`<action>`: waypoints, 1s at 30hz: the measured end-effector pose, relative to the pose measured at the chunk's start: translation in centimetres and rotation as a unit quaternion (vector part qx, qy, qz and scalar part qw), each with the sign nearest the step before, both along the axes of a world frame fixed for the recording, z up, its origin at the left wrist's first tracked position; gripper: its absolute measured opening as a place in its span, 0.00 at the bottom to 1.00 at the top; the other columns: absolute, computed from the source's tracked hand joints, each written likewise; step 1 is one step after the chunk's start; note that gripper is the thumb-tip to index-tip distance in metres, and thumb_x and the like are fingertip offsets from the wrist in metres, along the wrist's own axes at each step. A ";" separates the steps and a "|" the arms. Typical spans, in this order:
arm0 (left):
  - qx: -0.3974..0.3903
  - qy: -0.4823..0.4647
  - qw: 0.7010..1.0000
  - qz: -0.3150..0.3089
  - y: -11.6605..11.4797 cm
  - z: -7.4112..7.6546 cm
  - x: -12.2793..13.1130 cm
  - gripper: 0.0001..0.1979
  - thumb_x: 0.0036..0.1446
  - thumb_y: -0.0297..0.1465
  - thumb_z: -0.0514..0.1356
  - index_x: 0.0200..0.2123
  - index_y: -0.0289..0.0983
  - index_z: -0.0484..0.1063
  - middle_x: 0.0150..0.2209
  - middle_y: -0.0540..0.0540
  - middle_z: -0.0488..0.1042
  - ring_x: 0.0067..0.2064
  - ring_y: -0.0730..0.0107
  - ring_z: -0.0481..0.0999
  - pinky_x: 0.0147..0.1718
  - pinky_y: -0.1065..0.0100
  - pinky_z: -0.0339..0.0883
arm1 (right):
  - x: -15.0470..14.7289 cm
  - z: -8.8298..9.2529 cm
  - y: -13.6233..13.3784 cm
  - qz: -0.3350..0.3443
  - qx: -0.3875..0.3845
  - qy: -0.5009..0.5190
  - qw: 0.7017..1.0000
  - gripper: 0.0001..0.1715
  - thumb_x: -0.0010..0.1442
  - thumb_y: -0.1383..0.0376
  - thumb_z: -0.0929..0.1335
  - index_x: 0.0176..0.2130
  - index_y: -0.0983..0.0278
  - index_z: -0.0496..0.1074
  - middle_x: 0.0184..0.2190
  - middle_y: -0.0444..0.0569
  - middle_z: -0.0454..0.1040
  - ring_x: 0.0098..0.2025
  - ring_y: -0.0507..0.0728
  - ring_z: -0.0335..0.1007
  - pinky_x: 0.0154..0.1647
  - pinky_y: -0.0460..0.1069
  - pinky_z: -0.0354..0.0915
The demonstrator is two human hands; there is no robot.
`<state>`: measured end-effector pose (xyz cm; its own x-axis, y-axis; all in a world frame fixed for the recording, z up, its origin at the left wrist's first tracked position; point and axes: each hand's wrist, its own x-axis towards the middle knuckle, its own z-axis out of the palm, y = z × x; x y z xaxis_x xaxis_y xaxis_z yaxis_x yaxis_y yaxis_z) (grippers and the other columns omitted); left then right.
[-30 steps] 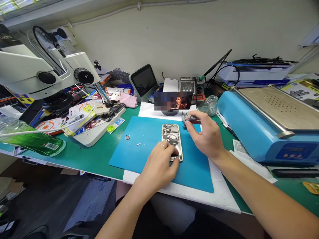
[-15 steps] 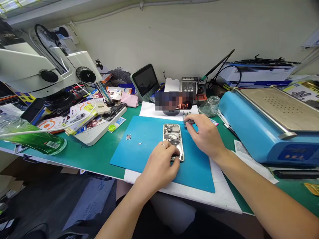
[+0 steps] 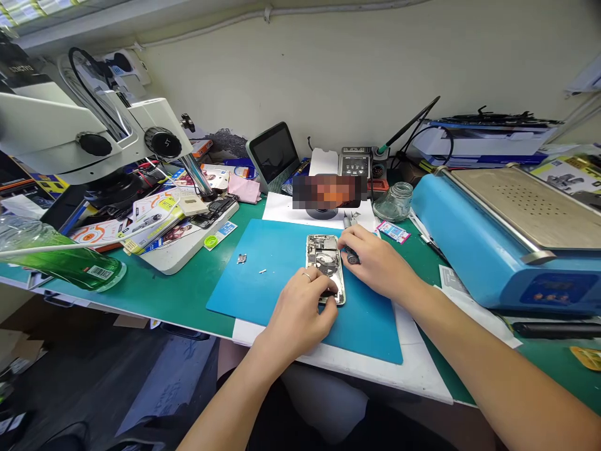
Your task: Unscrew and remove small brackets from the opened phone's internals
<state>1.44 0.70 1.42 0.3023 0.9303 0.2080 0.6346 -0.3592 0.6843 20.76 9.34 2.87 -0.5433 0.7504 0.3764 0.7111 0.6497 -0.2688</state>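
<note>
On the blue mat (image 3: 263, 300) lies an opened phone (image 3: 325, 245), its inner parts showing and its lower end partly covered by my fingers. My left hand (image 3: 307, 307), with a ring on one finger, is curled over that lower end; thumb and fingertips grip it. Beside the phone's upper right edge, my right hand (image 3: 373, 257) is closed around a dark tool with a round end (image 3: 351, 255). Most of this tool is hidden, so its exact kind does not show. A small phone part (image 3: 241, 258) and a tiny white piece (image 3: 262, 271) rest left of the phone.
A microscope (image 3: 136, 134) overhangs the left side, above boxes and a green bottle (image 3: 89, 266). A propped phone with a blurred screen (image 3: 328, 191) stands behind the mat, near a glass jar (image 3: 397, 200) and soldering station (image 3: 355, 164). A blue heating machine (image 3: 488, 244) occupies the right.
My right hand has moved down and left with the dark tool, from beyond the mat's back edge to the phone's upper right side. My left hand stays on the phone.
</note>
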 end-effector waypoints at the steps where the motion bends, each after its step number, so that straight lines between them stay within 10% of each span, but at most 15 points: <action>1: 0.002 -0.001 1.000 0.000 0.0 0.0 0.0 0.08 0.62 0.24 0.57 0.40 0.41 0.74 0.42 0.47 0.75 0.46 0.59 0.74 0.44 0.60 0.69 | 0.1 0.0 0.0 0.005 -0.005 -0.005 1.000 0.11 0.61 0.75 0.64 0.40 0.60 0.69 0.44 0.51 0.74 0.43 0.60 0.75 0.38 0.53 0.71; 19: 0.052 0.033 0.998 0.009 -0.5 1.1 -1.1 0.12 0.64 0.26 0.59 0.49 0.42 0.76 0.47 0.46 0.77 0.49 0.60 0.76 0.48 0.62 0.72 | 0.7 -0.7 1.1 0.060 -0.021 -0.016 0.998 0.15 0.62 0.76 0.60 0.38 0.60 0.71 0.46 0.54 0.74 0.41 0.60 0.76 0.36 0.53 0.73; 30: 0.082 0.087 0.929 0.351 7.1 5.8 -18.4 0.17 0.68 0.39 0.63 0.55 0.36 0.73 0.56 0.41 0.74 0.54 0.56 0.76 0.54 0.49 0.73 | 0.6 -0.4 1.2 0.034 -0.041 0.001 0.999 0.15 0.65 0.74 0.59 0.36 0.60 0.70 0.43 0.53 0.76 0.40 0.60 0.78 0.37 0.54 0.74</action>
